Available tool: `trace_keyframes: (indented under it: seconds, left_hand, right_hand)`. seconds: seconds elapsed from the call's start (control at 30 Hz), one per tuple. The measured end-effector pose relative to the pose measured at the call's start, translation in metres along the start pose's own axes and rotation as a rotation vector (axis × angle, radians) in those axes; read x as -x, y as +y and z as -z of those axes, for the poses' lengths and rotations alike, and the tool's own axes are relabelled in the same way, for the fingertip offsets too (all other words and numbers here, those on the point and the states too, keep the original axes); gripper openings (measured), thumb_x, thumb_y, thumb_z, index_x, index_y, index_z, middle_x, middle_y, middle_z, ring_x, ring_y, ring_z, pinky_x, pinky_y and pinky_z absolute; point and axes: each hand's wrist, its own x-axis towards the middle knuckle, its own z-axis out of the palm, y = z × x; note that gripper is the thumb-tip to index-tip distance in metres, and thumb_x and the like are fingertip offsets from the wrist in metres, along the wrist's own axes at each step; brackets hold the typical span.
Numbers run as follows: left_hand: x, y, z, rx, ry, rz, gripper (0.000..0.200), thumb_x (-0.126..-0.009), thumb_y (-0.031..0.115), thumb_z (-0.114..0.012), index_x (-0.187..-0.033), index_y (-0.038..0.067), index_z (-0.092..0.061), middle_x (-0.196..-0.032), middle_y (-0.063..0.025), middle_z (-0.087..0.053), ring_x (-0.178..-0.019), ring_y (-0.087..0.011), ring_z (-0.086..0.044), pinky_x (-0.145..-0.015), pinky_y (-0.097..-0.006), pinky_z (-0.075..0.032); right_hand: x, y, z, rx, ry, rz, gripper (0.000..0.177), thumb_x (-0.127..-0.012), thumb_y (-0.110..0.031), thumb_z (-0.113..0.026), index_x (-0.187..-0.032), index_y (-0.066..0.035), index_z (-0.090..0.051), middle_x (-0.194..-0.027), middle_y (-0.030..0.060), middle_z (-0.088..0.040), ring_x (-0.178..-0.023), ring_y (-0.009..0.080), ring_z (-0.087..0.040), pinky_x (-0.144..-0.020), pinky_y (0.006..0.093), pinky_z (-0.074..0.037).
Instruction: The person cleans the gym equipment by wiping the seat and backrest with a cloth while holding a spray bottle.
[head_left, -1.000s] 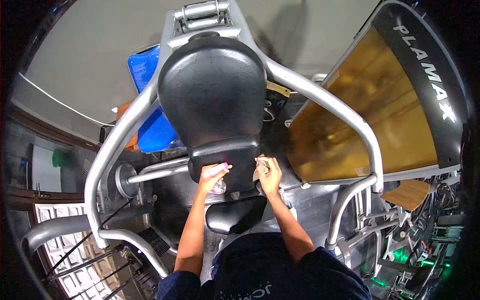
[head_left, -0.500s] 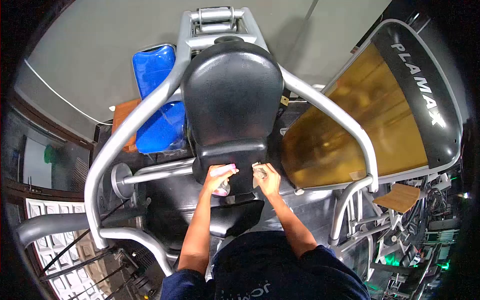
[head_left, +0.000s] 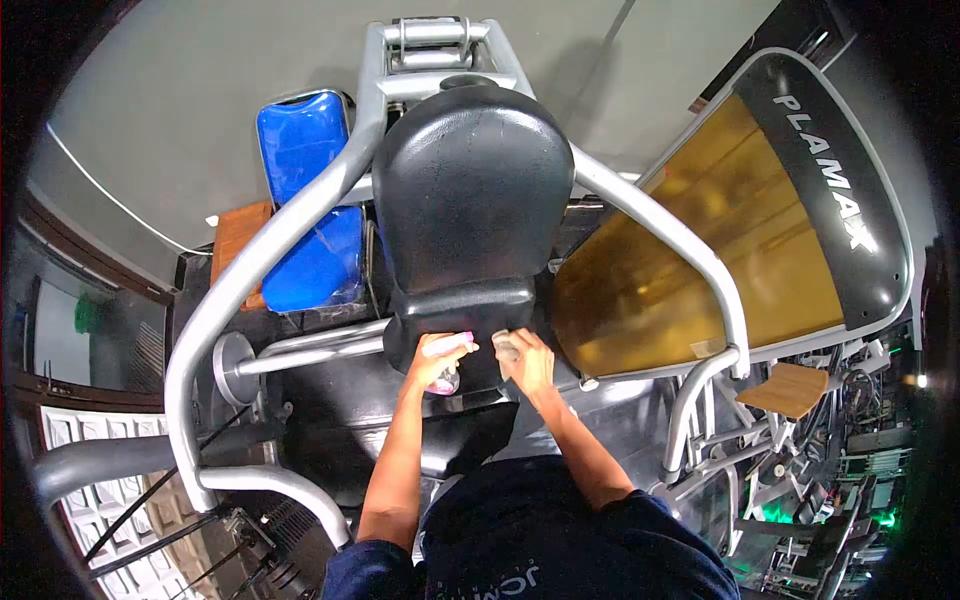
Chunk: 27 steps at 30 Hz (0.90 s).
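My left hand [head_left: 430, 366] is closed around a spray bottle [head_left: 446, 383] with a white and pink top and a clear lower part. In my right hand [head_left: 532, 364] is a bunched greyish cloth [head_left: 504, 346], pinched between thumb and fingers. Both hands are over the near part of the black padded seat [head_left: 462, 304], a short gap apart, and the spray top faces the cloth. Beyond them rises the black backrest [head_left: 474, 190] of the exercise machine.
Curved silver bars [head_left: 262, 245] arch around the seat on both sides. A blue chair [head_left: 312, 262] stands behind the left bar. At right is a large amber panel [head_left: 700, 250] lettered PLAMAX. A wooden board [head_left: 785, 390] and more gym equipment lie farther right.
My right hand and the cloth have moved slightly left, closer to the spray bottle. My left hand keeps its grip in nearly the same place. The view has shifted a little.
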Motion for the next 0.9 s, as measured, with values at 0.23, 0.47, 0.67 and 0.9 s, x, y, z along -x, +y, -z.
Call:
trace_keyframes:
  seconds: [0.23, 0.47, 0.67, 0.9]
  left_hand:
    - [-0.002, -0.005, 0.005, 0.066, -0.074, -0.002, 0.025, -0.085, 0.016, -0.069, -0.106, 0.002, -0.07, -0.095, -0.0047, -0.073, -0.058, -0.006, -0.057, -0.054, -0.0221, -0.047]
    - [0.002, -0.001, 0.001, 0.103, -0.032, -0.014, 0.021, -0.086, 0.016, -0.069, -0.102, 0.002, -0.071, -0.089, -0.0042, -0.073, -0.056, -0.0082, -0.057, -0.055, -0.0245, -0.05]
    - [-0.002, -0.005, 0.002, 0.051, -0.026, -0.003, 0.02, -0.083, 0.015, -0.07, -0.097, 0.0, -0.071, -0.082, -0.005, -0.072, -0.056, -0.009, -0.059, -0.053, -0.0253, -0.05]
    - [-0.003, -0.013, -0.002, 0.04, 0.01, -0.005, 0.023, -0.082, 0.015, -0.07, -0.102, 0.003, -0.072, -0.081, -0.0028, -0.071, -0.052, -0.0075, -0.056, -0.049, -0.0231, -0.047]
  right_hand:
    - [-0.016, -0.019, 0.015, 0.001, 0.086, -0.084, 0.026, -0.07, -0.012, -0.074, -0.095, -0.019, -0.07, -0.082, 0.0043, -0.06, -0.079, 0.0262, -0.062, -0.069, 0.0385, -0.051]
    - [-0.027, -0.037, 0.009, -0.035, 0.17, -0.158, 0.03, -0.068, -0.008, -0.074, -0.097, -0.015, -0.068, -0.083, 0.0069, -0.059, -0.081, 0.0286, -0.06, -0.072, 0.039, -0.049]
    - [0.002, -0.03, -0.015, -0.008, 0.018, -0.18, 0.025, -0.069, -0.013, -0.073, -0.093, -0.019, -0.068, -0.086, 0.0033, -0.062, -0.083, 0.0281, -0.063, -0.072, 0.0399, -0.052]
    - [-0.037, -0.041, 0.024, -0.086, 0.178, -0.125, 0.022, -0.071, -0.012, -0.073, -0.092, -0.017, -0.07, -0.088, 0.0019, -0.065, -0.083, 0.0257, -0.063, -0.073, 0.036, -0.051]
